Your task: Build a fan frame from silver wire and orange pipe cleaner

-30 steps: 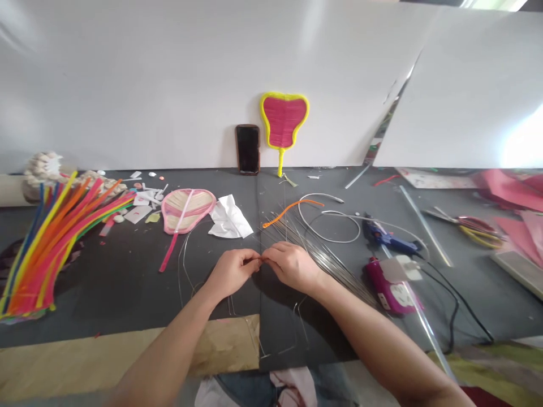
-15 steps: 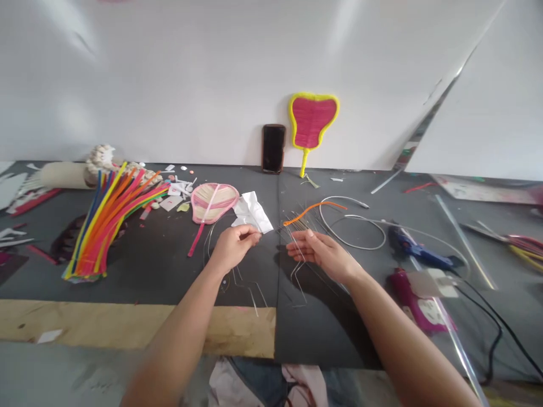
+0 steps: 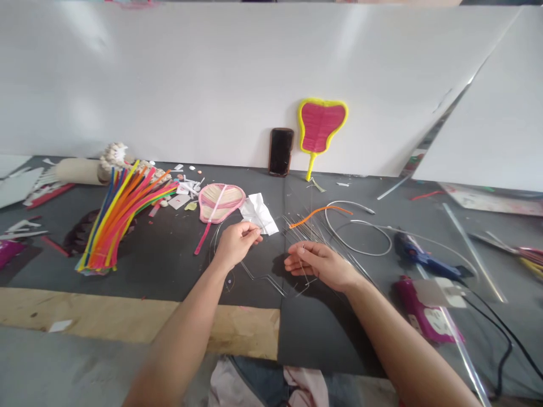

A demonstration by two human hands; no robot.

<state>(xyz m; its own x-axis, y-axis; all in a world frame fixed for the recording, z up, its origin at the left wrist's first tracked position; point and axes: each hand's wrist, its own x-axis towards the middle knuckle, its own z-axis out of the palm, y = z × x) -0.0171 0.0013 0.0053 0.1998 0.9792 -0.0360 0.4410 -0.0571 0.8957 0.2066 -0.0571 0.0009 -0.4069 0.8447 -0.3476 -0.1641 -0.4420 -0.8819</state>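
Note:
My left hand [image 3: 235,243] is pinched shut on one end of a thin bent steel wire [image 3: 271,281], held above the dark mat. My right hand [image 3: 320,263] is curled round another part of a thin wire, just left of a fanned pile of straight wires [image 3: 314,229]. The bent wire zigzags between the two hands, a little above the mat. An orange pipe cleaner [image 3: 320,213] lies beyond the right hand.
A bundle of coloured pipe cleaners [image 3: 121,217] lies at the left. A pink fan frame [image 3: 220,200] and crumpled white paper [image 3: 258,213] sit beyond my left hand. A blue glue gun [image 3: 418,254], pink holder [image 3: 418,314], white cable loop [image 3: 360,226], phone [image 3: 280,151], finished pink-and-yellow fan [image 3: 320,127] stand right and back.
My hands, joined at one point on the wire a second ago, have drawn apart, the left going left and the right staying by the wire pile. The camera has turned left.

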